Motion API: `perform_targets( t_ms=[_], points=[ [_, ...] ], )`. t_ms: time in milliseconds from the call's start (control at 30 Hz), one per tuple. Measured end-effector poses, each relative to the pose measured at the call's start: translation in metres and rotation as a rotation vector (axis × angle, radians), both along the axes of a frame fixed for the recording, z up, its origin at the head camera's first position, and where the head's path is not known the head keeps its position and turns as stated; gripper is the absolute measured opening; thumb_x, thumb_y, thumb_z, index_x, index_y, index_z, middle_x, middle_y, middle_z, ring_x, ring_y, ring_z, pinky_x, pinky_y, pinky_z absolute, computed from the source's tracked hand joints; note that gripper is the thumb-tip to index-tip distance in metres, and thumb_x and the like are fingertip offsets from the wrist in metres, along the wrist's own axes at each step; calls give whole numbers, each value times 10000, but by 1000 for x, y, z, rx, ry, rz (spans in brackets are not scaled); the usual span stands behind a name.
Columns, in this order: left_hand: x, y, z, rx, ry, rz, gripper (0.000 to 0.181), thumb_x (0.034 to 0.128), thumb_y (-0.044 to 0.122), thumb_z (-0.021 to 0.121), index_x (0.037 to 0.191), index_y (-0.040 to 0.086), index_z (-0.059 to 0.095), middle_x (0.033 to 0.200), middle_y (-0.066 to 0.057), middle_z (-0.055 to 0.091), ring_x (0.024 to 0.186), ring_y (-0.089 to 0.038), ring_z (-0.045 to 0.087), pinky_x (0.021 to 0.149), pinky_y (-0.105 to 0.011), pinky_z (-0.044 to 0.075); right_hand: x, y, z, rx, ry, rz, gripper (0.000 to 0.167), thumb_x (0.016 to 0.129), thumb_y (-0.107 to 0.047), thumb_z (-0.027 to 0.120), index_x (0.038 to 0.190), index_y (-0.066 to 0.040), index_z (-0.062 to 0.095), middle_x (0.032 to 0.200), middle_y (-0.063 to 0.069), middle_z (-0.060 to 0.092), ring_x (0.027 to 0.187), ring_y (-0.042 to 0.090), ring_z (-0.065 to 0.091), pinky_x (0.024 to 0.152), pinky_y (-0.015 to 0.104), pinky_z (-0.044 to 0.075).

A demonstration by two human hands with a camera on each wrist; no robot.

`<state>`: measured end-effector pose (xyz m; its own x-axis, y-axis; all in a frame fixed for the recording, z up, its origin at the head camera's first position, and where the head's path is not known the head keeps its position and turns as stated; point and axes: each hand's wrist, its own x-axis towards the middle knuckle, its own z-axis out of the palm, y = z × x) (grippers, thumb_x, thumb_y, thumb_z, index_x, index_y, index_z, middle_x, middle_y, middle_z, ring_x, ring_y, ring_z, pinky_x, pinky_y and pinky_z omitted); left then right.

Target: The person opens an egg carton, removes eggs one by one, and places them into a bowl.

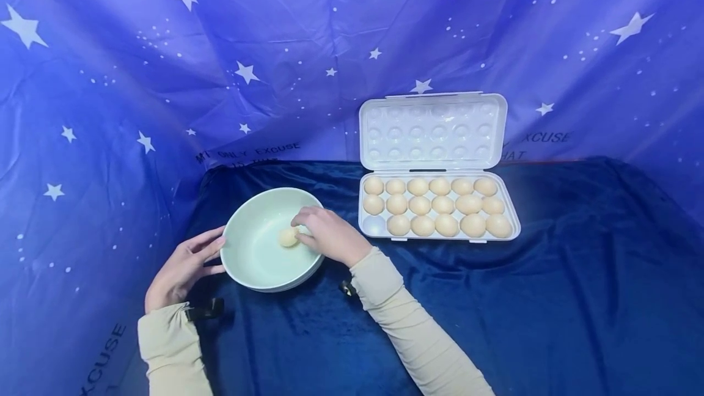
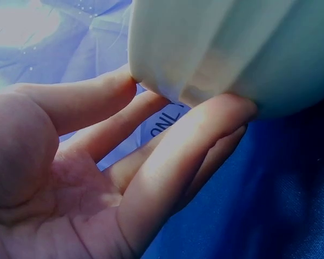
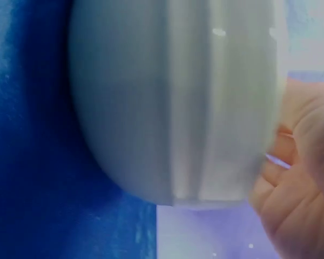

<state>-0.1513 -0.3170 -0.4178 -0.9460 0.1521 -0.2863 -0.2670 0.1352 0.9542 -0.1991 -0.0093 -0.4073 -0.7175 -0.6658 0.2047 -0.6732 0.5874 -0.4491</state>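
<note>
A pale green bowl (image 1: 247, 261) sits on the dark blue cloth, its ribbed outer wall (image 2: 232, 48) close up in the left wrist view. My right hand (image 1: 332, 234) reaches over its right rim and holds a light brown egg (image 1: 288, 237) between thumb and fingers, low inside the bowl. In the right wrist view the bowl wall (image 3: 189, 108) hides the egg and fingertips; part of the right hand (image 3: 302, 178) shows. With fingers spread, my left hand (image 1: 184, 267) touches the bowl's left side; the left wrist view has the left hand's (image 2: 124, 156) fingertips against the outer wall.
Right of the bowl lies an egg carton (image 1: 514, 219) with its clear lid (image 1: 434, 130) raised at the back. Several eggs (image 1: 442, 205) fill its rows, and its front left pocket (image 1: 374, 225) is empty. A blue star-patterned curtain (image 1: 308, 35) hangs behind and at the sides.
</note>
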Motion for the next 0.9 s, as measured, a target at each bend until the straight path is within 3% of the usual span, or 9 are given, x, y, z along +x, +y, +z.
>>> perform_targets(
  t_ms=[267,600,700,900],
  points=[
    [-1,0,1,0,-1,-6,623,1031,219,559,1513,-72,292,1147,176,666,1027,-29,671,803,-302,602,-5,27,12,-119,1,-17,245,982,-171,641,1190,-52,691,1196,74,672,1189,234,596,1052,352,470],
    [-3,6,0,-5,12,-5,624,1031,232,558,1509,-76,300,1140,183,665,1021,-18,670,804,-307,602,-28,82,5,-151,25,-266,264,915,-123,720,1161,-29,701,1173,106,686,1148,264,620,1007,393,502],
    [-3,7,0,-11,8,-13,639,1031,244,559,1517,-69,286,1145,191,659,1032,-8,663,813,-311,601,-32,94,0,-145,-4,-346,276,883,-90,731,1148,-18,703,1178,127,680,1154,284,613,997,419,504],
    [0,2,1,12,-4,-12,623,1035,210,551,1523,-62,276,1140,198,664,1024,-11,662,800,-304,603,-35,103,-12,-120,-78,-394,302,866,-32,676,1165,10,685,1214,163,661,1192,319,590,1036,436,473]
  ],
)
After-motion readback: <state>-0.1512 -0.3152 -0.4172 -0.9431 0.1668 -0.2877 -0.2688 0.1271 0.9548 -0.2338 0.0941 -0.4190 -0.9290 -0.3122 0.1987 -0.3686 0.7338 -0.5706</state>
